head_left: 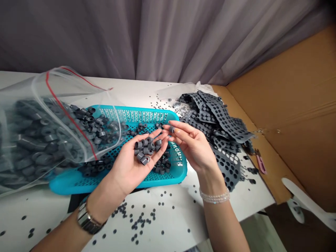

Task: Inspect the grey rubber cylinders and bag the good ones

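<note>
My left hand [133, 164] is palm up over a turquoise plastic basket [181, 173], cupping several small dark grey cylindrical caps [148, 146]. Between the thumb and fingers of my right hand [195, 148], one more grey cap [172, 129] is pinched, close to the fingertips of the left hand. More of these caps lie inside the basket, partly hidden by my hands. A clear zip bag [65, 133] with a red strip rests over the basket's left part, its mouth toward the basket, with many grey caps in it.
Perforated grey rubber sheets [217, 115] are piled at the right. Small dark discs [141, 222] are scattered over the white table [181, 213]. Pink-handled cutters [260, 162] lie by a cardboard panel [296, 115]. A grey curtain [162, 42] hangs behind.
</note>
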`<state>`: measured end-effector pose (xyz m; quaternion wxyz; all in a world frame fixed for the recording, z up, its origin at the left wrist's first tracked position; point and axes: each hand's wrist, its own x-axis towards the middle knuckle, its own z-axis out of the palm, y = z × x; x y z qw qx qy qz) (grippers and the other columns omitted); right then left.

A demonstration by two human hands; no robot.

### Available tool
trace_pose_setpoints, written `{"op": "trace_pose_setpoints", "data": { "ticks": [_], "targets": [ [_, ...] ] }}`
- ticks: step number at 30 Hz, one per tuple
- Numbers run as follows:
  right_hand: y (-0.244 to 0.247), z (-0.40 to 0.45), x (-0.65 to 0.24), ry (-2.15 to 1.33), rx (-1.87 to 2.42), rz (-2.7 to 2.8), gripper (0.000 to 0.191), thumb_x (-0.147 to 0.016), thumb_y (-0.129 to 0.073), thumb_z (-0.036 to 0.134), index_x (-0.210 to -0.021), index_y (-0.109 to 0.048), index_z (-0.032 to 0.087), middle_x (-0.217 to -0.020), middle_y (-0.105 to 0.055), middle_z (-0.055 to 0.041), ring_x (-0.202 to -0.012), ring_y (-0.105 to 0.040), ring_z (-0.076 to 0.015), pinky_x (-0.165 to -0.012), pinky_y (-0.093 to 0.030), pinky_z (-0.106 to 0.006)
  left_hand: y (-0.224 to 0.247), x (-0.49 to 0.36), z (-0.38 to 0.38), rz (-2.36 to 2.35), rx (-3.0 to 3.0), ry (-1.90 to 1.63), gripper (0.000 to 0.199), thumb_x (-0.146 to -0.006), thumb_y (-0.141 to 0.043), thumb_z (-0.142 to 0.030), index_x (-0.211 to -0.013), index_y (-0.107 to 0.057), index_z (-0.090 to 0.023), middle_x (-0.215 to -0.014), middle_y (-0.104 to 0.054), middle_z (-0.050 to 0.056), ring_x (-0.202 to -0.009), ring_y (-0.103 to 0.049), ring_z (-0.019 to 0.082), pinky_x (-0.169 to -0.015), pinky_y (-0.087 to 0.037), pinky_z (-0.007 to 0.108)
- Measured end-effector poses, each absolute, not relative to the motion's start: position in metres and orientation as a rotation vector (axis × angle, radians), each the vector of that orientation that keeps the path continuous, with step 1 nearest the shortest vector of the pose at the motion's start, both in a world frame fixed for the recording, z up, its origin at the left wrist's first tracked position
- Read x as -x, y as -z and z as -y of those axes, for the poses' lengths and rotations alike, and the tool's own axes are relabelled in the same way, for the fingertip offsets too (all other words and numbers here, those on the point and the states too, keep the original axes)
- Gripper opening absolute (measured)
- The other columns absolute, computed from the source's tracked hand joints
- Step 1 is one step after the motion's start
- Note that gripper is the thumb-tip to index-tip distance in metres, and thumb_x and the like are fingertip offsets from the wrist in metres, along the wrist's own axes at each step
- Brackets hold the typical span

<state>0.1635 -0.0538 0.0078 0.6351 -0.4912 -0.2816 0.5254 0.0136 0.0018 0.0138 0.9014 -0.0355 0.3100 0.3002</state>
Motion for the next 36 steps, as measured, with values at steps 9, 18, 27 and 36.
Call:
{"op": "trace_pose_setpoints", "data": {
  "ticks": [9,18,27,36],
  "targets": [
    [-0.007,0.054,-0.171,-1.312,0.961,0.609,0.047,-0.071,-0.043,0.005,-0.113,-0.062,0.017,-0.123,-0.068,-0.0058,-0.122,-0.058,-0.0210,-0.114,-0.037,-0.044,-0.015,-0.015,-0.002,-0.680,0.081,-0.668,0.039,-0.085,-0.048,-0.009,-0.124,-0.056,-0.010,-0.113,-0.070,0.016,-0.107,-0.066,0.026,-0.089,-0.057,0.036],
    [-0.008,0.054,-0.170,-1.359,0.983,0.644,0.036,-0.087,-0.044,0.022,-0.121,-0.056,0.020,-0.130,-0.063,-0.0052,-0.126,-0.054,-0.0199,-0.113,-0.038,-0.041,-0.014,-0.014,-0.003,-0.716,0.072,-0.684,0.026,-0.086,-0.048,-0.010,-0.108,-0.062,-0.012,-0.104,-0.073,0.013,-0.100,-0.069,0.024,-0.086,-0.059,0.034],
    [-0.005,0.051,-0.166,-1.360,0.966,0.568,0.029,-0.092,-0.039,0.032,-0.107,-0.061,0.018,-0.121,-0.068,-0.0091,-0.121,-0.059,-0.0212,-0.110,-0.041,-0.044,-0.008,-0.017,-0.002,-0.719,0.065,-0.674,0.028,-0.084,-0.047,-0.006,-0.105,-0.063,-0.013,-0.103,-0.073,0.011,-0.095,-0.070,0.021,-0.092,-0.056,0.039],
    [-0.015,0.060,-0.154,-0.674,1.671,1.420,0.017,-0.084,-0.061,0.023,-0.098,-0.069,0.022,-0.100,-0.072,-0.0044,-0.093,-0.065,-0.0198,-0.085,-0.051,-0.036,-0.008,-0.014,-0.002,-0.740,0.014,-0.688,0.041,-0.086,-0.044,-0.009,-0.125,-0.057,-0.015,-0.110,-0.071,0.010,-0.090,-0.071,0.018,-0.083,-0.058,0.033]
  ]
}}
